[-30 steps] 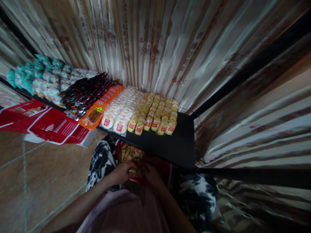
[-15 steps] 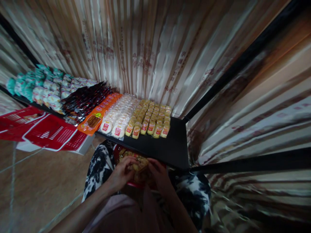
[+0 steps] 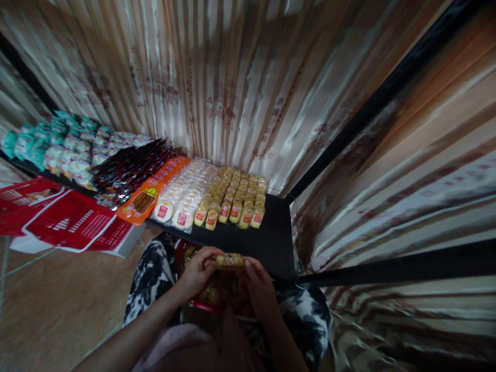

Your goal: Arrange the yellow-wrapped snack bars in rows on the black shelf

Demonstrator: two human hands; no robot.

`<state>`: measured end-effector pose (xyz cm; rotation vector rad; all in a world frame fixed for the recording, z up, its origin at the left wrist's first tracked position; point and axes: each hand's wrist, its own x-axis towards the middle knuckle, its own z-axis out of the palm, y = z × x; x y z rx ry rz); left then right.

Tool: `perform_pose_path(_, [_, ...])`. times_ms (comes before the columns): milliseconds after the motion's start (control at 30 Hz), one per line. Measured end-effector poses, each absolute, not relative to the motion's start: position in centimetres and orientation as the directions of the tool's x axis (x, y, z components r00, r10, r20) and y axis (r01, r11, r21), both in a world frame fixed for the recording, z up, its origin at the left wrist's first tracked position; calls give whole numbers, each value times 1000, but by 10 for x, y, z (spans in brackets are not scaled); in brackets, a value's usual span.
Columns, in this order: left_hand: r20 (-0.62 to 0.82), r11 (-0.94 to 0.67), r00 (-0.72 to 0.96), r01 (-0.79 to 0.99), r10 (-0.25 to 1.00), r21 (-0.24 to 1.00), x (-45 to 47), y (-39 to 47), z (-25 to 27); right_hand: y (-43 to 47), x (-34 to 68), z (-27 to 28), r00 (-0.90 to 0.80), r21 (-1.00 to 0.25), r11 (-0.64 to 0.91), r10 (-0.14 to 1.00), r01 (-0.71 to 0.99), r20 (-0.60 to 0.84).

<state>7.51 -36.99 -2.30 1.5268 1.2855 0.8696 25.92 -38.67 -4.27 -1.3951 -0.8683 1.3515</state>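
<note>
Between my two hands is a small yellow wrapped snack [image 3: 229, 261], lying crosswise. My left hand [image 3: 199, 271] pinches its left end, and my right hand [image 3: 259, 281] grips its right end. Below them, on my lap, a red container [image 3: 209, 308] holds more of the yellow wrapped snacks, partly hidden by my hands. Just beyond stands a black shelf [image 3: 248, 245], where rows of matching yellow packs [image 3: 232, 199] are lined up.
Left along the shelf are white round wrapped crackers [image 3: 182, 217], an orange snack packet [image 3: 141, 202], dark shiny packets [image 3: 132, 165] and teal packs [image 3: 39, 147]. A red printed bag [image 3: 77, 222] lies below. Striped curtains [image 3: 232, 77] and black poles [image 3: 349, 142] surround the shelf.
Both hands have come up out of the container and now hold one yellow wrapped snack stretched between them. The whole view has shifted slightly.
</note>
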Motion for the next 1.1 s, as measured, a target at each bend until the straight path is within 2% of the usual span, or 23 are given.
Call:
perform_pose_path(167, [-126, 64, 310, 204, 942, 977, 80, -366, -24, -379, 266, -49, 190, -948, -287, 932, -135, -309])
perform_pose_path(300, [-204, 165, 252, 167, 946, 972, 88, -365, -31, -369, 267, -51, 236, -961, -250, 933, -121, -273])
perform_pose_path(533, [-105, 74, 277, 120, 955, 990, 92, -358, -35, -358, 266, -49, 253, -968, -240, 934, -80, -252])
perform_pose_path(767, [-113, 114, 238, 10, 965, 993, 96, -343, -39, -350, 267, -52, 238, -970, -218, 942, -107, -238])
perform_pose_path(967, [-144, 130, 125, 115, 982, 985, 94, -337, -43, -347, 264, -57, 210, -966, -179, 953, -189, -217])
perform_pose_path(1033, [-202, 196, 115, 60, 973, 979, 93, -338, -43, -347, 265, -57, 177, -961, -179, 960, -211, -218])
perform_pose_path(1100, [-322, 329, 102, -65, 941, 942, 94, -341, -42, -347, 265, -54, 154, -962, -186, 964, -201, -219])
